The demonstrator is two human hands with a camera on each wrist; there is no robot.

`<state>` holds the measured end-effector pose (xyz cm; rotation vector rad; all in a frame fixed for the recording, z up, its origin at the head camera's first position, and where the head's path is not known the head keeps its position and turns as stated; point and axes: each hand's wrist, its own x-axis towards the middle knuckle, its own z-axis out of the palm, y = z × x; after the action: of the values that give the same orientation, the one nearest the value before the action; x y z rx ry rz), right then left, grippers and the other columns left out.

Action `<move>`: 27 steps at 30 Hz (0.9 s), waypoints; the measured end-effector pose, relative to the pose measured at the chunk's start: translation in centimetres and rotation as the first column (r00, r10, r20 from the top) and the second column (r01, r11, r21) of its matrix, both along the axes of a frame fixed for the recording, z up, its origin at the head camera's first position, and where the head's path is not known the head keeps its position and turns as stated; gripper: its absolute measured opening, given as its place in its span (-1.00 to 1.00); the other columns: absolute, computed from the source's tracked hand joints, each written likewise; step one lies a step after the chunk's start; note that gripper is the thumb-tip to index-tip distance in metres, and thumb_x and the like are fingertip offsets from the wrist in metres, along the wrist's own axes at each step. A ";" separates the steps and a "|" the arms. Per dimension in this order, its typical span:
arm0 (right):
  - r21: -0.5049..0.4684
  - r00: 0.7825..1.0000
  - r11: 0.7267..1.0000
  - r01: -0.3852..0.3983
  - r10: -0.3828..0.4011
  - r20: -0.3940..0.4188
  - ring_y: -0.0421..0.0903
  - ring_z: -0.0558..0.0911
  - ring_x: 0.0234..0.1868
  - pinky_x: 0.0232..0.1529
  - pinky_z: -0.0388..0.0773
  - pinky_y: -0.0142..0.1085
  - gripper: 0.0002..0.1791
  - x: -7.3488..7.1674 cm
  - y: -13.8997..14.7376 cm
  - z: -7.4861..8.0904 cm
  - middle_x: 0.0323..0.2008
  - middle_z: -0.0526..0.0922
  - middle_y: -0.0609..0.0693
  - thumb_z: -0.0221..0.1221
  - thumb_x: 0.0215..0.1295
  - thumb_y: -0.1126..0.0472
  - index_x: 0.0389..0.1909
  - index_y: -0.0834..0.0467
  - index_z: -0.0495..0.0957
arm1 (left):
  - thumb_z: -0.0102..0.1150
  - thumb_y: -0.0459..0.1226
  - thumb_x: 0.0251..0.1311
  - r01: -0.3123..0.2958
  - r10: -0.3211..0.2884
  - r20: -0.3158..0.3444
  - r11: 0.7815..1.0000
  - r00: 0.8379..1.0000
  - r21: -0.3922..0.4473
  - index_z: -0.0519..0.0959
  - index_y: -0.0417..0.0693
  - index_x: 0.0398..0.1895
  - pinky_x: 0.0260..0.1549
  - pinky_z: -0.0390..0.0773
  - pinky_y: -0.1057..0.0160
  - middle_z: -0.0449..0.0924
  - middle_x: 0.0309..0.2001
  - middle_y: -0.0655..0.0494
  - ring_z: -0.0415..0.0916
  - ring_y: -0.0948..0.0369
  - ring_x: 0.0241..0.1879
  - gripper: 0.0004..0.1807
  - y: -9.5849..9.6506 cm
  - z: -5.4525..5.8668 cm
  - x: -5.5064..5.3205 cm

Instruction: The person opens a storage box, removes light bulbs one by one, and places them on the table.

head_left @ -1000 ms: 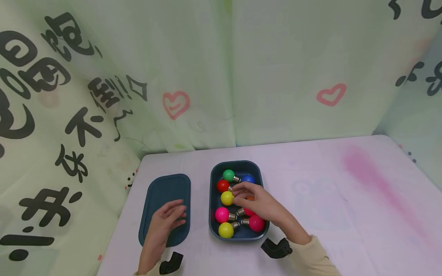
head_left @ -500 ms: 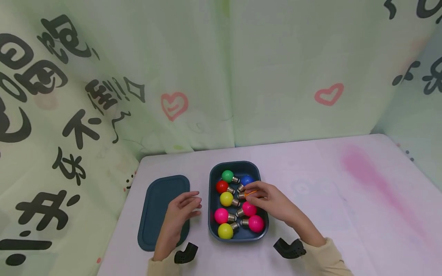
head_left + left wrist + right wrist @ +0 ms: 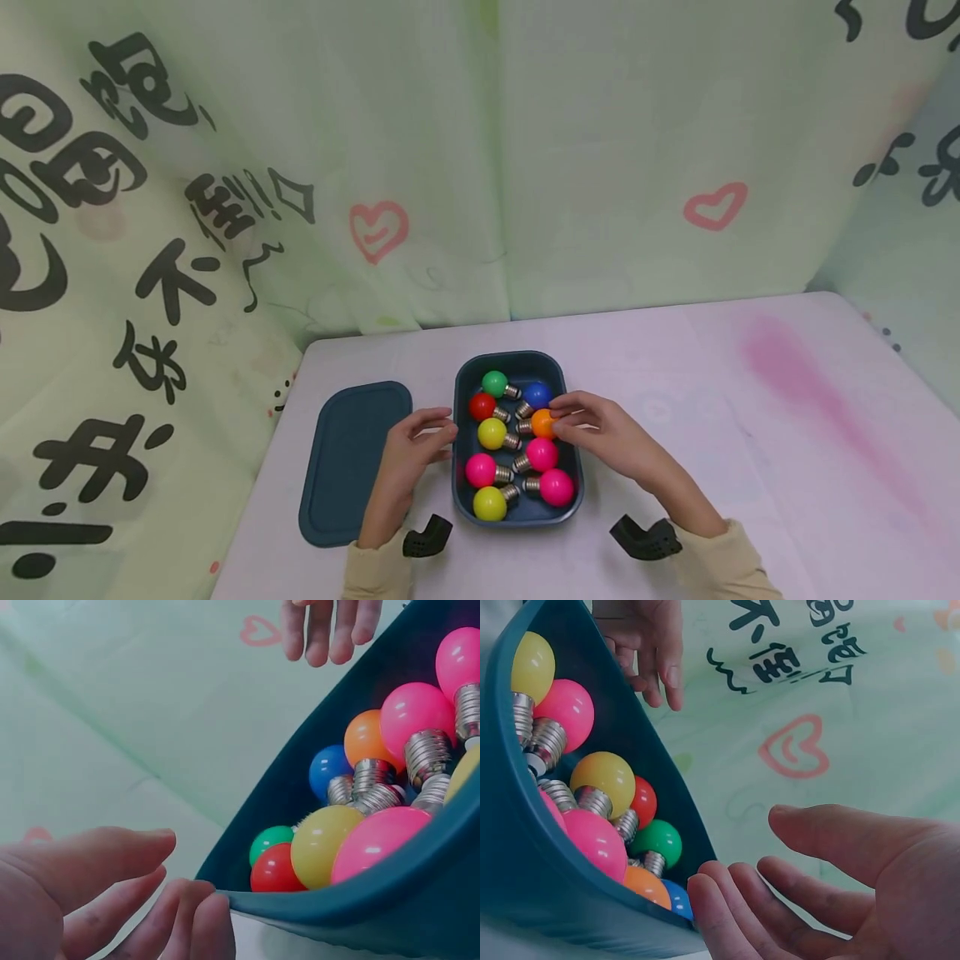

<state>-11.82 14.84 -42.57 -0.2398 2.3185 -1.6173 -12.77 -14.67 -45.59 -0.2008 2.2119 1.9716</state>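
Note:
A dark blue plastic box [image 3: 517, 523] holds several coloured light bulbs with silver screw bases. Down its left side lie a green bulb [image 3: 495, 383], a red bulb [image 3: 482, 406], yellow bulbs and a pink bulb [image 3: 481, 469]. The right side has a blue bulb [image 3: 537, 394], an orange bulb [image 3: 543, 423] and two pink ones. My left hand [image 3: 411, 454] is at the left rim, fingers loosely bent, fingertips right at the edge in the left wrist view. Over the right rim, my right hand [image 3: 611, 433] has relaxed fingers, their tips overlapping the orange bulb in the head view.
A dark blue lid [image 3: 348, 467] lies flat left of the box. Both rest on a pale pink tabletop [image 3: 690, 467] that extends far to the right. Printed fabric curtains [image 3: 600, 167] hang behind and along the left side.
My right hand has drawn back rightward from over the bulbs, uncovering the orange and blue ones. My left hand has moved right, from over the lid to the box's left rim.

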 end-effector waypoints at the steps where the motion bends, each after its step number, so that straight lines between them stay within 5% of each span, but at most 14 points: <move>1: -0.002 1.000 1.000 0.000 0.000 0.000 0.07 0.58 0.12 0.11 0.60 -0.11 -0.52 0.0 0.1 0.0 0.16 0.55 0.22 0.18 0.42 0.12 0.23 0.31 0.44 | 0.32 -0.21 0.25 -0.006 0.006 0.002 1.000 1.000 -0.003 0.57 -0.21 0.15 -0.13 0.69 0.13 0.63 -0.06 -0.06 0.65 0.15 -0.20 -0.57 0.0 -0.1 0.0; 19: -0.003 1.000 1.000 -0.013 0.013 -0.017 0.12 0.56 0.15 0.13 0.59 -0.10 -0.48 -0.3 0.5 -0.4 0.18 0.54 0.23 0.18 0.42 0.09 0.25 0.33 0.41 | 0.35 -0.22 0.22 -0.041 0.043 0.042 0.998 0.998 -0.049 0.56 -0.18 0.18 -0.17 0.69 0.20 0.66 -0.03 -0.10 0.66 0.17 -0.19 -0.53 -0.1 -1.1 -0.6; 27: 0.013 0.999 1.000 -0.017 0.018 -0.041 0.11 0.57 0.14 0.10 0.61 -0.13 -0.52 -0.7 0.2 -0.1 0.17 0.54 0.25 0.17 0.43 0.15 0.24 0.34 0.41 | 0.34 -0.19 0.24 -0.009 0.011 0.052 0.999 0.999 -0.042 0.57 -0.17 0.19 -0.20 0.69 0.25 0.67 -0.01 -0.09 0.66 0.20 -0.21 -0.53 -0.2 -1.8 -1.0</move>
<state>-12.51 15.04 -42.63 -0.2923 2.3499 -1.6036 -13.74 -14.85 -47.37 -0.2657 2.2248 1.9042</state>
